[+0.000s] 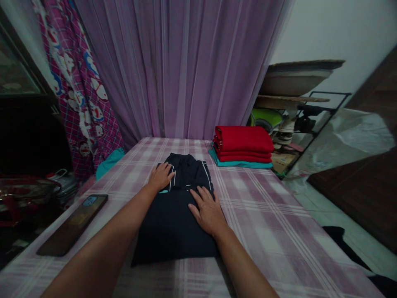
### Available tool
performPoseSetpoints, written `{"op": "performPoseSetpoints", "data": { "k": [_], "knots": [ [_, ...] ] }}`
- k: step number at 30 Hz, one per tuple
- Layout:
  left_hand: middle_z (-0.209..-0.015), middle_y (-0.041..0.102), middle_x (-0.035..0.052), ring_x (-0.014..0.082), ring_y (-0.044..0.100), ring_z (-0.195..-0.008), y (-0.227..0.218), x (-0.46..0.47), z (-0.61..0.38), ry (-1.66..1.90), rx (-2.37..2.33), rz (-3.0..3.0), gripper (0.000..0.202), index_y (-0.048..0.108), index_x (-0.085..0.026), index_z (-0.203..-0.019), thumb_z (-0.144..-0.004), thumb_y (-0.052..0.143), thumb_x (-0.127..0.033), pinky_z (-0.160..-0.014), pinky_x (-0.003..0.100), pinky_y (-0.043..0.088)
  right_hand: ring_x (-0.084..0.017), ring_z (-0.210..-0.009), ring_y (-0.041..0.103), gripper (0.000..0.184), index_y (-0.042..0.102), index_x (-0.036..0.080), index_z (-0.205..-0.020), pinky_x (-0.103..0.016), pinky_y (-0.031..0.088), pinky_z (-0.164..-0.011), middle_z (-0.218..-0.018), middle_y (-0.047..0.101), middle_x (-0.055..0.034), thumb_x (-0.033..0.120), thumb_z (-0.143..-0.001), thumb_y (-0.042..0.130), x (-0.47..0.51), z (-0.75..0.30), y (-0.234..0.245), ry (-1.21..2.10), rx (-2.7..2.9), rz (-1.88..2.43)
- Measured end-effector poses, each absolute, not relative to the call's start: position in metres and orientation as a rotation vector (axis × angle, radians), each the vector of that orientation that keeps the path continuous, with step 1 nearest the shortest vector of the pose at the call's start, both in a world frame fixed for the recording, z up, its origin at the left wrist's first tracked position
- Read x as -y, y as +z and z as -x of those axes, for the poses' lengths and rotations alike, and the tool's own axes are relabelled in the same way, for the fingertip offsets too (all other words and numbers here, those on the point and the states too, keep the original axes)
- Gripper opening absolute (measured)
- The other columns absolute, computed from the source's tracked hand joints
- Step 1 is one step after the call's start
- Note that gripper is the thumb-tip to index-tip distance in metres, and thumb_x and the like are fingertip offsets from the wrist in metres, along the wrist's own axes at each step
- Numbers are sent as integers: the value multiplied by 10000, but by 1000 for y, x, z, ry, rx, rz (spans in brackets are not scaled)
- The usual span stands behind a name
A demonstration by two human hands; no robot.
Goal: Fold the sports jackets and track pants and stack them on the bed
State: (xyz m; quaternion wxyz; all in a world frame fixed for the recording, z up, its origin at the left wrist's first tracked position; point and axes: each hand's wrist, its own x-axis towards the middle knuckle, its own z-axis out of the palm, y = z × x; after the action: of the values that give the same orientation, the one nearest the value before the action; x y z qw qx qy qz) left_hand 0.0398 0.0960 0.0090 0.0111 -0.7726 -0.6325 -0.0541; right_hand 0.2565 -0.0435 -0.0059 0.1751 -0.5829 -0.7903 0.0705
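Observation:
A dark navy collared shirt [176, 225] with white piping lies partly folded on the plaid cloth, its collar pointing away from me. My left hand [161, 176] rests flat on the folded sleeve at the upper left, fingers stretched out. On the right side, a little nearer to me, my right hand [207, 208] presses on the shirt with its fingers spread. Neither hand grips anything. Part of the shirt's right edge is hidden under my right hand and forearm.
A stack of folded red cloths [245, 142] sits on a teal one [248, 164] at the back right. A phone [74, 225] lies near the left edge of the plaid-covered surface [263, 207]. Purple curtains [192, 70] hang behind. A rack [319, 120] stands beyond the right edge.

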Motion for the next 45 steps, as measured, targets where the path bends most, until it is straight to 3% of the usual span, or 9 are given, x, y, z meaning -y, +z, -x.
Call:
{"op": "performPoseSetpoints", "data": {
  "k": [7,14,18,22,30,34,37,40,45],
  "knots": [
    [-1646,124,80,281,124,-1509,-3,-108,-28,103,2279,2340,754,207,-210,-1556,-934,152,-632,-1183,595,124,-300,-1445,294,539,440,276,-1468,-594,180,-1161,-1555,384,-90,490,-975,405,42,-257,-8,205,2232,1637],
    [-1624,206,130,336,209,-1483,18,-112,-40,207,2270,2311,740,305,-192,-1526,-927,249,-622,-1147,665,150,-296,-1449,289,540,434,289,-1470,-591,165,-1165,-1563,370,-90,502,-976,398,41,-257,-8,206,2234,1649],
    [-1588,312,145,321,283,-1458,30,-74,-41,-79,2113,2319,628,430,-177,-1459,-958,295,-531,-1159,594,218,-300,-1448,290,541,440,286,-1466,-599,169,-1160,-1563,368,-96,508,-975,396,41,-257,-8,210,2232,1644],
    [-1574,370,48,241,297,-1460,14,5,-28,-347,1622,2689,547,405,-284,-1477,-982,308,-495,-1190,479,237,-294,-1451,287,537,438,282,-1467,-598,162,-1162,-1561,373,-98,494,-975,405,41,-256,-8,222,2223,1645],
    [-1582,350,48,243,281,-1467,-11,58,-18,-290,1527,2883,532,389,-334,-1480,-976,364,-502,-1189,510,227,-235,-1413,377,506,516,232,-1408,-479,316,-1142,-1540,402,-121,301,-908,481,45,-283,-6,340,2017,1439],
    [-1506,469,80,250,396,-1402,2,67,-11,-521,1506,2851,480,527,-280,-1385,-956,421,-469,-1169,497,288,-241,-1314,509,396,662,230,-1238,-452,375,-1115,-1392,581,-105,331,-884,514,83,-328,-2,553,2099,1352],
    [-1317,622,70,233,546,-1244,8,92,7,-649,1414,2888,389,640,-275,-1231,-924,494,-463,-1080,416,423,-265,-1353,464,554,594,214,-1336,-463,365,-1122,-1476,493,-117,323,-792,612,120,-357,-3,632,2266,1387],
    [-1236,654,52,229,602,-1145,9,117,29,-512,1341,2979,444,639,-300,-1228,-839,613,-511,-993,370,488,-249,-1380,427,699,496,177,-1428,-446,342,-1140,-1523,422,-140,205,-735,587,141,-365,-6,472,2365,1447],
    [-1328,633,71,247,583,-1215,1,134,44,-359,1360,2853,483,566,-288,-1335,-870,582,-416,-1051,412,452,-265,-1364,443,600,542,144,-1377,-494,314,-1146,-1460,503,-154,152,-776,529,139,-351,-8,109,2463,1454]
  ]
}}
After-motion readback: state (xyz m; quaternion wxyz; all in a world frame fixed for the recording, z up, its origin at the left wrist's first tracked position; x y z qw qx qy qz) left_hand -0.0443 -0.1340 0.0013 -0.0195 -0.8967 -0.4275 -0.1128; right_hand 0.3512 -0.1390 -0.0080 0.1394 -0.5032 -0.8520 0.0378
